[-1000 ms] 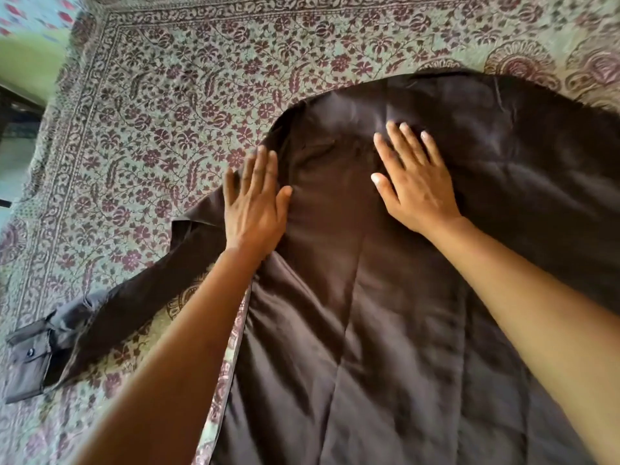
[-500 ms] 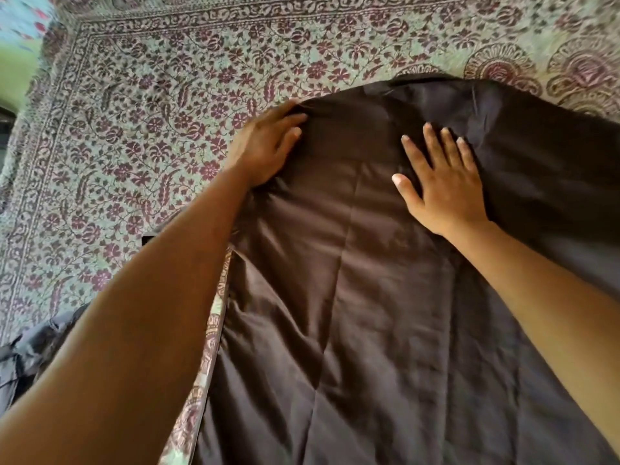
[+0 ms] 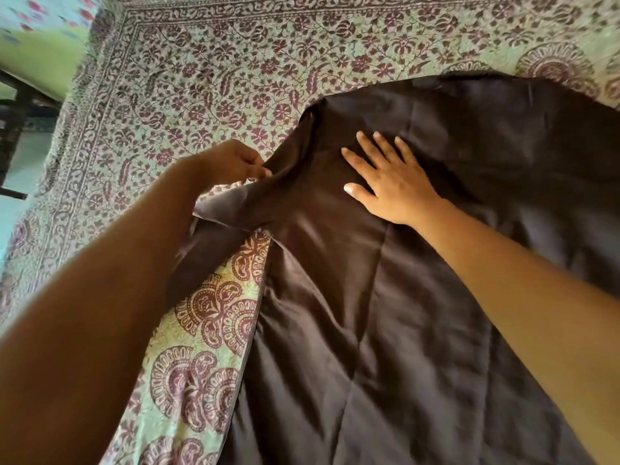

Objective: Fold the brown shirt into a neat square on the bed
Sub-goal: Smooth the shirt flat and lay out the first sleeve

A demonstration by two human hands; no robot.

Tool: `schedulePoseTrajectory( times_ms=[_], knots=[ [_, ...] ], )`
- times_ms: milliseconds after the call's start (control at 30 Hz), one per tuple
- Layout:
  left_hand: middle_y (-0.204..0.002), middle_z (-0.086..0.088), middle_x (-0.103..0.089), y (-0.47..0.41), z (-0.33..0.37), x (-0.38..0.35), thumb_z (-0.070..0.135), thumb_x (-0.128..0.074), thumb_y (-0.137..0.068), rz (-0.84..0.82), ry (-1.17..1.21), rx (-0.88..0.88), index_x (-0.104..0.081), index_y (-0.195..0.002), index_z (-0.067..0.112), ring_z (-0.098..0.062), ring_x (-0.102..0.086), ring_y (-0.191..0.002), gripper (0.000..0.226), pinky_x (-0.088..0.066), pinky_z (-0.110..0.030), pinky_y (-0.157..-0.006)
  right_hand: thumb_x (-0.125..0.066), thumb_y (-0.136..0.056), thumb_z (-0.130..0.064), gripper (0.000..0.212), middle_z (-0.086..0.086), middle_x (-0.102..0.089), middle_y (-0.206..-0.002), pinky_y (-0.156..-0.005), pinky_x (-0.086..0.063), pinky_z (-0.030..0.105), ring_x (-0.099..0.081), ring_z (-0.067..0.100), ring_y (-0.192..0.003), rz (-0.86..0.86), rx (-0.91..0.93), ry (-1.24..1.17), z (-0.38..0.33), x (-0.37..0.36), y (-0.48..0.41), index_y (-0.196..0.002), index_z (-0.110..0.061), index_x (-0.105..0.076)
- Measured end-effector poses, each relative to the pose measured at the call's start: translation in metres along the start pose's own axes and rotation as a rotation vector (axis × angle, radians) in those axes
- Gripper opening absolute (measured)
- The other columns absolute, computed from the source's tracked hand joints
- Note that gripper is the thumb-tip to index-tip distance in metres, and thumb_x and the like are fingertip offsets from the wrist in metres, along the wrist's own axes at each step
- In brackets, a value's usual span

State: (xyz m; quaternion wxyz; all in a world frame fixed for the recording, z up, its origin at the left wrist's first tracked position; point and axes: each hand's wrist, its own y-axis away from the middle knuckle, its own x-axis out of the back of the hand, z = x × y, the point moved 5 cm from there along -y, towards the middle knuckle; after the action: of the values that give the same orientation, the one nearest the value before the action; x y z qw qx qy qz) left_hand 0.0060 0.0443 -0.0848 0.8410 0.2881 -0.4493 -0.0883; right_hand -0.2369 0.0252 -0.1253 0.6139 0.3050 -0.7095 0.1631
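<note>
The brown shirt point(image 3: 385, 297) lies spread over the right half of the bed, creased down its middle. Its left sleeve point(image 3: 221, 229) runs out from the shoulder and is lifted off the bedspread. My left hand point(image 3: 231, 162) is closed on the shirt's cloth at that shoulder, pinching it where the sleeve starts. My right hand point(image 3: 392, 182) lies flat on the shirt's upper part, palm down with fingers spread, pressing the cloth onto the bed. The sleeve's far end is hidden under my left forearm.
A pale green bedspread point(image 3: 235, 68) with a maroon floral print covers the bed. The bed's left edge point(image 3: 67, 135) drops to a floor and dark furniture point(image 3: 13, 129) at the far left. Bare bedspread lies left of and beyond the shirt.
My left hand came back from the shirt's far edge to the shoulder and pinched the cloth, lifting the sleeve. My right hand stayed flat on the shirt.
</note>
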Motion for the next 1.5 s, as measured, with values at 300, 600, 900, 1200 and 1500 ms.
schedulePoseTrajectory(
  times_ms=[300,600,900,1200,1500],
  knots=[
    [-0.09,0.003,-0.065,0.016,0.013,0.014,0.021,-0.054,-0.088,0.678,-0.179,-0.042,-0.063,-0.093,0.019,-0.015,-0.058,-0.077,0.01,-0.04,-0.017,-0.057,-0.009,-0.085,-0.058,0.07,0.008,-0.015,-0.156,-0.115,-0.005,0.043,-0.015,0.028,-0.143,0.069,-0.002,0.053,0.005,-0.006,0.0,-0.147,-0.027,-0.022],
    [-0.157,0.001,-0.014,0.049,0.0,-0.099,0.054,-0.016,-0.092,0.334,-0.585,-0.381,-0.02,-0.146,0.038,-0.017,-0.015,-0.144,0.056,-0.004,-0.047,-0.115,-0.029,-0.097,-0.045,0.056,0.014,-0.01,-0.156,-0.115,0.0,0.046,-0.009,0.03,-0.144,0.146,-0.186,0.098,0.032,0.005,-0.006,-0.147,-0.021,-0.021],
    [-0.158,-0.003,-0.008,0.026,0.026,-0.088,0.048,-0.021,-0.098,0.417,-0.621,-0.192,-0.014,-0.148,0.031,-0.021,-0.005,-0.146,0.054,0.006,-0.052,-0.114,-0.025,-0.094,-0.045,0.059,0.014,-0.027,-0.152,-0.114,-0.012,0.044,-0.027,0.028,-0.139,0.124,-0.109,0.138,0.048,-0.002,0.094,-0.144,-0.014,-0.031],
    [-0.156,-0.005,-0.02,0.034,0.211,-0.173,0.052,-0.017,-0.091,0.432,-0.428,-0.533,-0.024,-0.147,0.028,-0.022,-0.017,-0.144,0.061,-0.003,-0.05,-0.114,-0.023,-0.094,-0.045,0.062,0.013,-0.021,-0.154,-0.114,-0.012,0.044,-0.021,0.028,-0.142,0.177,-0.467,0.082,0.163,0.029,0.192,-0.147,-0.013,-0.023],
    [-0.159,0.001,-0.005,0.003,0.295,-0.248,0.05,-0.028,-0.096,0.367,-0.455,-0.443,-0.02,-0.145,0.039,-0.023,-0.007,-0.145,0.051,-0.001,-0.049,-0.116,-0.014,-0.096,-0.051,0.058,-0.001,0.0,-0.158,-0.115,0.003,0.043,-0.001,0.018,-0.145,0.055,-0.68,-0.025,0.259,0.013,0.248,-0.149,-0.028,-0.007]
  ],
)
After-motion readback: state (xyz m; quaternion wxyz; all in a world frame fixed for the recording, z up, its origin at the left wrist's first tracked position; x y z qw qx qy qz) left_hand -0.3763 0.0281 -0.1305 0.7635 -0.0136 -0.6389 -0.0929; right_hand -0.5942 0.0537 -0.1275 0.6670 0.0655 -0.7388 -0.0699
